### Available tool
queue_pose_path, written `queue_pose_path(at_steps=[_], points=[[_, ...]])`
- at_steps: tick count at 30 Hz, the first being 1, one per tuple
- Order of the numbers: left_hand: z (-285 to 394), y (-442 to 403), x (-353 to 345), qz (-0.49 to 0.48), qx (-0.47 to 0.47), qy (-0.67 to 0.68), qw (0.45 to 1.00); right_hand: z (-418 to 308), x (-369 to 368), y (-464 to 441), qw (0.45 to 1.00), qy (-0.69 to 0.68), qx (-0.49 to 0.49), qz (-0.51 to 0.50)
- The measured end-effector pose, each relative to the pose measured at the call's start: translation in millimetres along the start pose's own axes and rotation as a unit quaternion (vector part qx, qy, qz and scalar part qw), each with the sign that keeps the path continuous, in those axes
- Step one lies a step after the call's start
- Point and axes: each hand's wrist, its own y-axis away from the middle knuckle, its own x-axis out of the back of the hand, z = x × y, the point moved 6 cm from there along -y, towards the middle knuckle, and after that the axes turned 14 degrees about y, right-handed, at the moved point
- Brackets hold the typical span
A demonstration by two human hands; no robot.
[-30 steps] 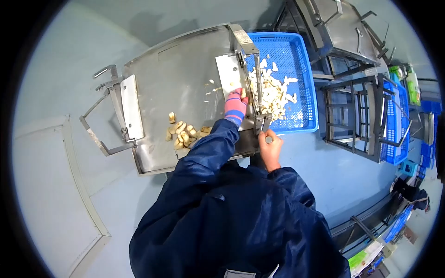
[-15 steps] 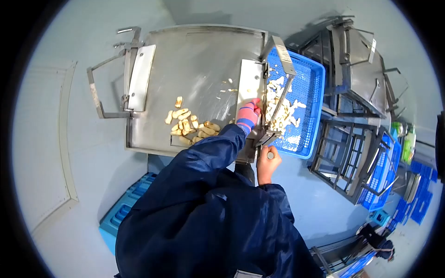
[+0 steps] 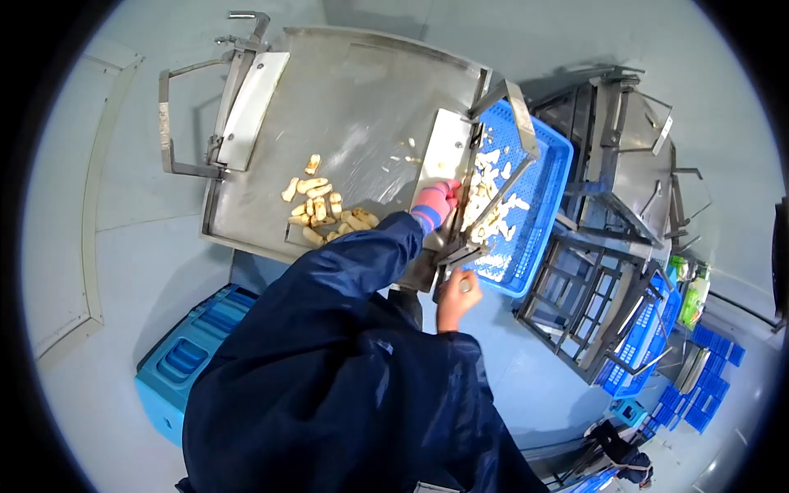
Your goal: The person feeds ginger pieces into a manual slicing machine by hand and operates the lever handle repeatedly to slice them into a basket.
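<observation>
My left hand [image 3: 436, 204], in a pink and purple striped glove, rests on the white cutting board [image 3: 445, 152] right beside the blade frame. Its fingers are curled closed, and whatever they pinch is hidden. My bare right hand [image 3: 457, 302] is wrapped round the cutter handle [image 3: 466, 285], whose round end pokes out of the fist. This handle belongs to the hinged lever cutter [image 3: 514, 168] on the table's right edge. Pale brown mushrooms [image 3: 316, 205] lie piled left of my left forearm. Cut white mushroom pieces [image 3: 493, 205] fill part of the blue basket [image 3: 542, 189] beyond the blade.
The steel table [image 3: 353, 107] carries a second lever cutter [image 3: 238, 115] on its left edge. Metal stands [image 3: 633, 140] and a frame rack [image 3: 575, 296] are at the right. A turquoise bin [image 3: 189, 353] sits on the floor at lower left, and blue crates [image 3: 699, 370] lie far right.
The whole view has turned slightly, so the table appears tilted. My left hand stays by the blade, and my right hand still grips the handle, a little lower and further left in view.
</observation>
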Motion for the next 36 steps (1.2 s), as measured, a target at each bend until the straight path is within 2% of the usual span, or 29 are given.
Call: queue_pose_path(at_steps=[1,2,5,6,8,10,11,14,15,17,20,22,23,24,26,30,32,34,35,36], points=[[30,10,4,0.0,-0.015,0.024,1.0,-19,11,1,1.0,-0.001,-0.015,0.011],[17,3,2,-0.018,-0.018,0.012,1.0,-50,18,0,1.0,0.019,-0.007,0.0],[25,6,2,-0.013,0.018,0.032,0.999,19,-7,9,1.0,0.009,0.017,0.002],[22,4,1,-0.023,0.029,0.03,0.999,15,-10,12,0.999,0.036,0.007,-0.02],[18,-1,1,-0.018,0.003,0.038,0.999,7,-4,11,1.0,0.012,0.008,-0.002],[22,4,2,-0.015,-0.016,0.017,1.0,-32,14,2,0.999,0.023,-0.03,0.008],[19,1,-1,-0.026,-0.029,0.01,0.999,-47,20,-2,0.999,0.037,-0.016,0.006],[13,-1,-4,-0.005,0.008,0.011,1.0,7,-3,8,0.999,0.021,0.033,0.02],[15,-1,-4,-0.005,-0.003,-0.012,1.0,10,-8,11,0.999,0.032,0.008,-0.011],[16,-4,-4,-0.003,-0.01,-0.032,0.999,13,-4,7,1.0,0.019,0.008,0.006],[15,-2,-4,0.001,-0.036,-0.074,0.997,-41,18,-2,0.999,0.038,0.012,0.017],[12,-3,-5,0.0,-0.05,-0.101,0.994,-25,12,0,0.999,0.042,0.007,0.018],[7,-6,-6,-0.002,-0.038,-0.047,0.998,-19,8,3,0.997,0.066,0.041,0.024],[10,-5,-5,0.013,-0.027,-0.059,0.998,-12,4,8,0.993,0.091,0.075,0.029],[27,-1,2,0.046,-0.005,-0.085,0.995,8,-5,9,0.997,0.069,0.036,0.013],[36,-2,1,0.042,-0.043,-0.035,0.998,11,-3,9,0.998,0.058,0.024,0.004],[37,-8,0,0.054,-0.065,-0.067,0.994,8,-1,9,0.998,0.059,0.019,0.002],[24,-15,0,0.066,-0.113,-0.115,0.985,-36,14,-2,0.999,0.05,0.009,0.009],[42,-14,0,0.024,-0.053,-0.133,0.989,-49,20,-2,0.999,0.046,0.001,0.012],[41,-17,1,0.033,-0.086,-0.136,0.986,-48,20,0,0.999,0.05,0.0,0.011]])
